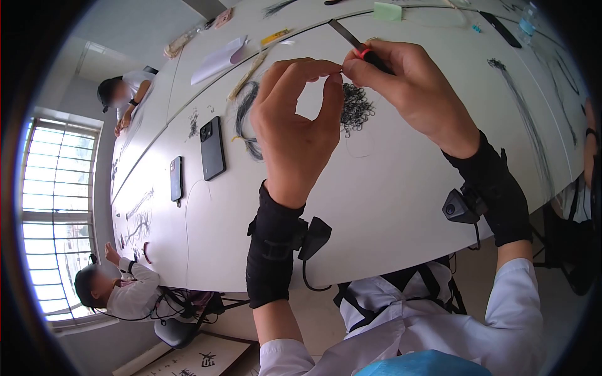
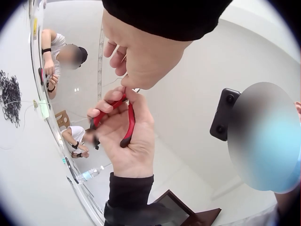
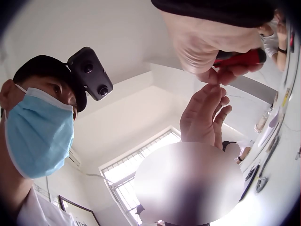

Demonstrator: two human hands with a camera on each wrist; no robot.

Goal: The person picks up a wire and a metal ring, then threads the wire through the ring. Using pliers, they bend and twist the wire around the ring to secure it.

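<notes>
In the head view both hands meet fingertip to fingertip above a white table. My right hand (image 1: 417,91) grips pliers (image 2: 130,125) with red and black handles, seen clearly in the left wrist view. The index finger and thumb of my left hand (image 1: 295,119) pinch a tiny piece right at the plier tips; a thin wire (image 2: 112,82) trails from there. Most of that piece is hidden by the fingers. Below the hands lies a pile of small dark wire loops (image 1: 356,111). A grey blade-like strip (image 1: 346,35) shows beyond the red handle.
On the table (image 1: 389,213) lie two phones (image 1: 213,150) (image 1: 177,178), a bundle of grey strands (image 1: 244,119), a paper sheet (image 1: 219,59) and a green note (image 1: 387,11). A water bottle (image 1: 528,20) stands at the far right. Other people sit along the left.
</notes>
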